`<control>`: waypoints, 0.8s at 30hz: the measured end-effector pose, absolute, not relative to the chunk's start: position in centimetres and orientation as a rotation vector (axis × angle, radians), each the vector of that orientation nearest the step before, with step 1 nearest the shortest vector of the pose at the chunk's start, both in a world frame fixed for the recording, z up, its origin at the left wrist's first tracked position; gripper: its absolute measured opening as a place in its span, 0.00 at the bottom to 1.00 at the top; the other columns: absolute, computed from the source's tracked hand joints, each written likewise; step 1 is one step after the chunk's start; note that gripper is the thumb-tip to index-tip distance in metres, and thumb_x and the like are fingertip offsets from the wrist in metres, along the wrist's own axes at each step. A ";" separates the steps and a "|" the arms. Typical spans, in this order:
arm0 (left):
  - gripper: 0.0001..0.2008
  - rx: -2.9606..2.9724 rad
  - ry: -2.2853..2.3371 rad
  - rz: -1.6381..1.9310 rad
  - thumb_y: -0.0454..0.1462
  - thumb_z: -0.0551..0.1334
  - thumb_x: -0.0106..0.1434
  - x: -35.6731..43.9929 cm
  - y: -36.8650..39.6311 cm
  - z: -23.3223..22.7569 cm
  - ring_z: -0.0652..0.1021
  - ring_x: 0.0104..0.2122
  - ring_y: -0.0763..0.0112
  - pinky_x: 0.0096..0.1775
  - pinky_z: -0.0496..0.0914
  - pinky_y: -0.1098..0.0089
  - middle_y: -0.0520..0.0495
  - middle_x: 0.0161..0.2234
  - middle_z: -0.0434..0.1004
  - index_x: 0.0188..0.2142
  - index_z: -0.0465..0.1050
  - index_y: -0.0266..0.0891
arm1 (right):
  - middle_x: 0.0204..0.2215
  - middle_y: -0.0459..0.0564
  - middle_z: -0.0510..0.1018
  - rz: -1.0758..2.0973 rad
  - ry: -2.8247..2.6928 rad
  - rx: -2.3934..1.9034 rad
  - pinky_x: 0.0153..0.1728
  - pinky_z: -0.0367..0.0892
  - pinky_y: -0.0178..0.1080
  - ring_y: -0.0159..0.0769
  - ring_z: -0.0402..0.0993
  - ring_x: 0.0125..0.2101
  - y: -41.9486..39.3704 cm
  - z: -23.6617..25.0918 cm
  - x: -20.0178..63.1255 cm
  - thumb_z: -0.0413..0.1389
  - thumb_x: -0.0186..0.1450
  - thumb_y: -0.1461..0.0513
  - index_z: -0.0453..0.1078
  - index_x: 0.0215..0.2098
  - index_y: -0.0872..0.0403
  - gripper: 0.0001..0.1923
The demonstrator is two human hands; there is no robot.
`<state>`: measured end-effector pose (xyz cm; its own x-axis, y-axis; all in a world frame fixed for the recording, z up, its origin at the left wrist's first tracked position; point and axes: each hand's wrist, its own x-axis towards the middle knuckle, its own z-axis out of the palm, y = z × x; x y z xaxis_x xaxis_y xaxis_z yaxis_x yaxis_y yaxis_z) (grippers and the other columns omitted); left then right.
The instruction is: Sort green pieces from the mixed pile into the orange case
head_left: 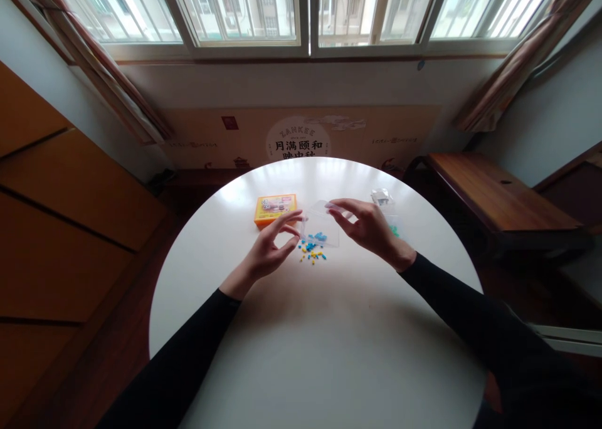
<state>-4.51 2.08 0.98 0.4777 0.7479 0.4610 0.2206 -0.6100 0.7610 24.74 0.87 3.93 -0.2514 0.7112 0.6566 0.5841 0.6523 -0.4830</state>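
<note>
Orange box (pixel 275 212) just beyond your left hand (pixel 266 253), small packet (pixel 382 196) and green pieces (pixel 394 230) past your right hand (pixel 374 228), blue and yellow pieces (pixel 311 251) on the table (pixel 301 354), clear bag (pixel 329 226) between your hands, right fingers (pixel 348 204) pinching its upper corner, left fingers (pixel 288 217) apart at its other edge, contact unclear.

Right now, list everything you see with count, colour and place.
Table: one, white, centre
Clear plastic bag: one, colourless, above mid-table
Small pieces: many, blue and yellow, mid-table, some behind or in the bag
Box: one, orange and yellow, far left on table
Packet: one, clear and whitish, far right on table
Green pieces: several, green, table's right
Window: one, pale-framed, top
Printed panel: one, beige, below window
Curtains: two, brownish pink, flanking window
Bench: one, brown, right
Wooden panels: several, orange-brown, left
Floor: one, dark reddish, below
Sleeves: two, black, forearms
Left hand: one, bare, at bag's left edge
Right hand: one, bare, at bag's upper right
</note>
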 end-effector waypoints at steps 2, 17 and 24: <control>0.28 1.999 0.794 1.068 0.48 0.63 0.78 -4.1 1.9 1.2 0.87 0.45 0.61 0.55 0.81 0.56 0.35 0.60 0.83 0.72 0.67 0.42 | 0.49 0.53 0.90 0.111 -2.040 -1.034 0.45 0.82 0.48 0.48 0.89 0.43 1.2 4.4 24.6 0.57 0.81 0.55 0.82 0.54 0.49 0.13; 0.23 2.186 1.157 1.229 0.48 0.69 0.74 -4.3 3.7 0.6 0.81 0.61 0.53 0.65 0.76 0.50 0.40 0.62 0.80 0.64 0.75 0.45 | 0.37 0.52 0.88 0.682 -1.990 -0.983 0.35 0.77 0.39 0.37 0.84 0.33 12.4 5.2 25.4 0.63 0.72 0.57 0.80 0.44 0.55 0.09; 0.35 2.316 1.447 1.353 0.50 0.74 0.68 -9.4 7.2 -0.1 0.72 0.70 0.45 0.73 0.66 0.45 0.35 0.69 0.72 0.68 0.68 0.42 | 0.38 0.53 0.88 0.724 -1.992 -1.138 0.36 0.77 0.39 0.38 0.83 0.33 15.8 3.3 25.7 0.66 0.70 0.55 0.82 0.43 0.54 0.10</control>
